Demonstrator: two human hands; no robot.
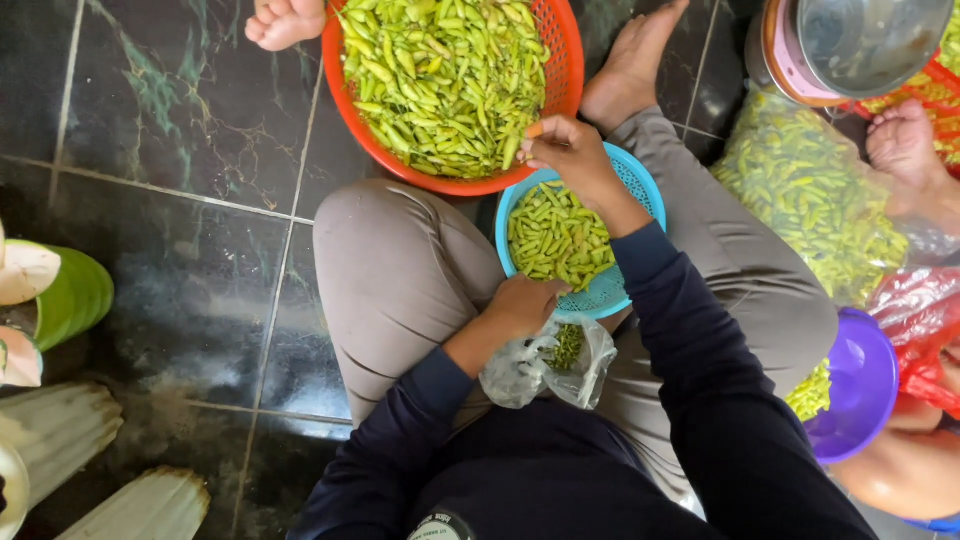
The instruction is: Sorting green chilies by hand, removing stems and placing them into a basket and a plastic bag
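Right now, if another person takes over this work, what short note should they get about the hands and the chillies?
Left hand: holds the clear bag of stems open on the lap.
Right hand: reaches the orange basket rim, pinching a chilli there.
Blue basket: between the knees, partly filled with chillies.
Done: some chillies in the blue basket, some stems in the bag.
Left: the orange basket is full.

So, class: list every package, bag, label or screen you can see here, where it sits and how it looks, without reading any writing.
Small clear plastic bag: in the lap, under the left hand, crumpled, holding green stems.
Large clear plastic bag: on the floor at right, bulging with green chillies.
Red plastic bag: right edge, crumpled, beside the purple bowl.
Round label: bottom edge, on the dark top, pale on black.
Screens or signs: none.
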